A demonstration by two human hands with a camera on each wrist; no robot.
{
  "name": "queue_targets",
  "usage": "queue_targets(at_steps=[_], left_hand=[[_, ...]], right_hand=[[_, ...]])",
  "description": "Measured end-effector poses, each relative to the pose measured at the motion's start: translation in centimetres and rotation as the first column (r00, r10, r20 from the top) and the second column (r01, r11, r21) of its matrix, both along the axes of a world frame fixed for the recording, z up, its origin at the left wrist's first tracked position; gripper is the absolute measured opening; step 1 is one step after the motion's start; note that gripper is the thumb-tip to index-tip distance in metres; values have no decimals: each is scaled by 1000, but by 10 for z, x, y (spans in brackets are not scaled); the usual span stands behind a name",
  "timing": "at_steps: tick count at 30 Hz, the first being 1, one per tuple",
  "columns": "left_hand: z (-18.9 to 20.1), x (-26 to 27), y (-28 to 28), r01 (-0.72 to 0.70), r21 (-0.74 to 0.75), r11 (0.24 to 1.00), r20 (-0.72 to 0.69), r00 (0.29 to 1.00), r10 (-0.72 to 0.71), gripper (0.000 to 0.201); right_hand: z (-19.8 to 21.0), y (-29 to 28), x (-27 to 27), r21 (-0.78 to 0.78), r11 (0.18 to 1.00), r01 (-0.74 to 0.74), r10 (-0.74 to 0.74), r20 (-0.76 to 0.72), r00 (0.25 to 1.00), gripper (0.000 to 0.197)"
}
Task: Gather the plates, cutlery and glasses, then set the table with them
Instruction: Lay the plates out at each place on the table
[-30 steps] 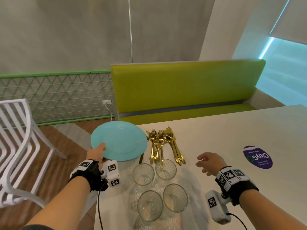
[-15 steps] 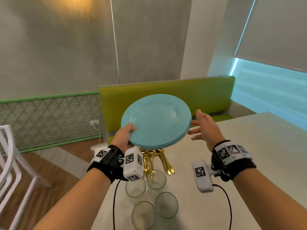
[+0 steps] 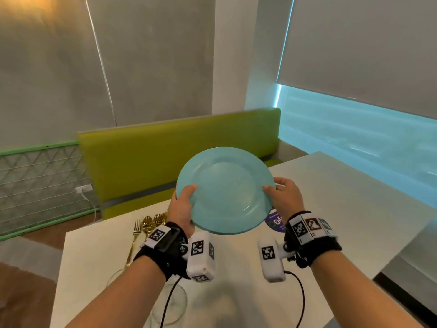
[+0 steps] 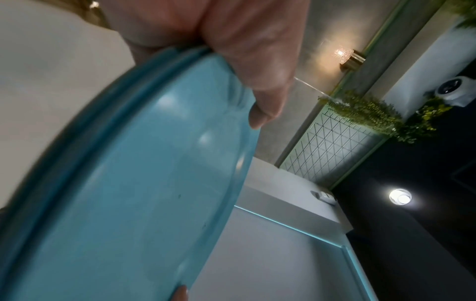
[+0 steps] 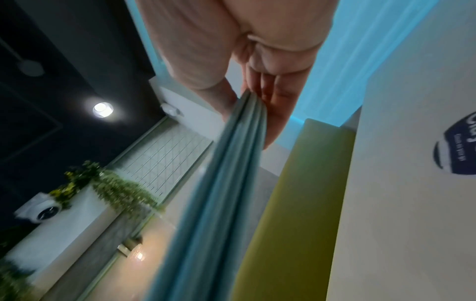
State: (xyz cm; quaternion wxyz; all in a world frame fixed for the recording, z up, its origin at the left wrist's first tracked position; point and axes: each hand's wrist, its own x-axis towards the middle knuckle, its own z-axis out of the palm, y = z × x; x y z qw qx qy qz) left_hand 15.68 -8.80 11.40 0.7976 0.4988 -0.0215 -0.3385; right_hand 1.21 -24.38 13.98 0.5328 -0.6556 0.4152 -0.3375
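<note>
A stack of turquoise plates [image 3: 225,189] hangs in the air above the white table [image 3: 343,209], held at both sides. My left hand [image 3: 183,204] grips the left rim, thumb on top [image 4: 257,67]. My right hand [image 3: 282,195] grips the right rim, where the stacked edges [image 5: 239,142] show between thumb and fingers. Gold forks and spoons [image 3: 144,227] lie on the table behind my left wrist. Clear glasses [image 3: 170,304] stand near the front edge, partly hidden by my left forearm.
A green bench [image 3: 165,159] runs along the table's far side. A round purple sticker [image 3: 275,222] on the table peeks out under the plates. The table's left edge drops to a wooden floor [image 3: 26,292]. Bare table surface stretches to the right.
My right hand, which was open beside the plates, now grips their right rim. The plates have moved right and forward over the table, and my view has turned right.
</note>
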Motion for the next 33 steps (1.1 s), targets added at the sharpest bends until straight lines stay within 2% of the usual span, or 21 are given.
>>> queue_targets(at_steps=[2, 4, 6, 9, 10, 14, 17, 19, 22, 26, 28, 30, 33], left_hand=[[-2, -15, -22, -4, -3, 1000, -8, 1000, 4, 43], [-6, -28, -46, 10, -6, 1000, -10, 1000, -10, 36], [-11, -43, -70, 11, 13, 1000, -7, 1000, -11, 41], [-22, -62, -108, 48, 54, 997, 2, 999, -48, 72], [-25, -67, -120, 80, 65, 995, -4, 997, -80, 76], [-34, -84, -161, 115, 203, 972, -54, 993, -106, 64], [-45, -90, -186, 52, 333, 942, 20, 998, -63, 61], [-48, -93, -203, 31, 358, 933, 36, 998, -47, 63], [-45, -95, -222, -34, 409, 912, 102, 995, -8, 60], [-46, -87, -239, -167, 424, 890, 138, 983, 119, 52], [-50, -81, -245, -240, 447, 862, 179, 968, 177, 52], [-52, -77, -249, -262, 460, 848, 178, 963, 201, 51], [-52, -80, -255, -270, 485, 832, 192, 961, 200, 51]], right_hand=[[-4, -25, -14, 40, 999, -12, 12, -10, 1000, 29], [-9, -50, -29, 67, 998, -22, 24, -27, 999, 16], [-14, -74, -42, 83, 996, -22, 27, -54, 998, 5], [-26, -112, -58, 147, 989, -5, 12, -51, 999, 10], [-30, -124, -62, 175, 985, 9, -3, -36, 999, 11], [-48, -165, -80, 279, 958, 70, -83, 37, 996, 20], [-61, -191, -94, 329, 934, 141, -167, 51, 985, 20], [-67, -210, -108, 345, 911, 225, -255, 44, 966, 20], [-80, -234, -139, 306, 878, 367, -369, -54, 928, 31], [-115, -263, -178, 401, 770, 496, -498, -110, 860, 38], [-135, -269, -196, 467, 726, 505, -493, -159, 855, 33], [-161, -281, -208, 546, 663, 513, -499, -189, 846, 36], [-196, -285, -224, 584, 654, 482, -496, -151, 855, 45]])
